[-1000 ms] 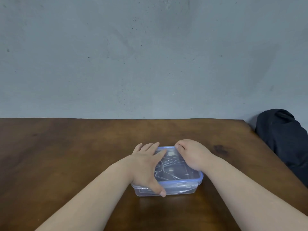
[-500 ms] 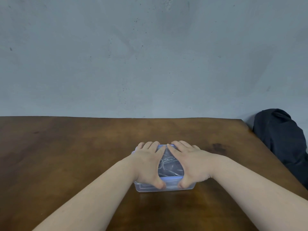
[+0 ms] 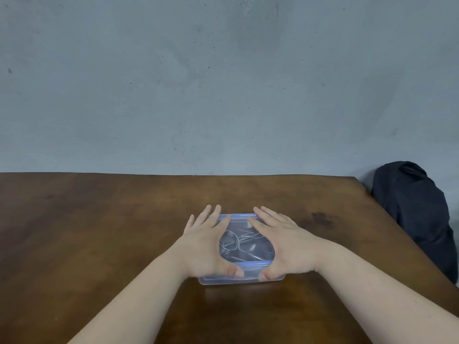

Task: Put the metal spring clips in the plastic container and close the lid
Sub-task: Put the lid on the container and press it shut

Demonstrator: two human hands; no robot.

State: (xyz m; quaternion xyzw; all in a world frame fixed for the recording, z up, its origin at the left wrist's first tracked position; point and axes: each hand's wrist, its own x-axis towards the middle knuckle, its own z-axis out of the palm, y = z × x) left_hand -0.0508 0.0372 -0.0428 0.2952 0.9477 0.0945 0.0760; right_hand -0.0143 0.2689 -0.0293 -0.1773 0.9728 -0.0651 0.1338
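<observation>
**Two flat hands on the lid**

Two hands lay palm-down on the box, and the wooden table [image 3: 99, 232] around them carried nothing else.

Your left hand [image 3: 206, 244] covered the left side of the lid [image 3: 238, 218]. Its fingers were straight and spread, the tips reaching past the far left corner, and its thumb pressed on the lid's near blue rim. It gripped nothing; it only lay flat on the plastic.

Between your hands the clear lid sat on the box [image 3: 241, 279], which stood on the table near its middle, close to you. Through the lid you could see the clips [image 3: 238, 242], a tangle of wire loops lying inside.

Your right hand [image 3: 285, 244] mirrored the left: fingers extended toward the far edge, thumb on the near rim, palm flat on the right side, clasping nothing.

Further right, off the table's corner, a dark bundle of cloth [image 3: 417, 214] stood against the grey wall [image 3: 223, 83].
</observation>
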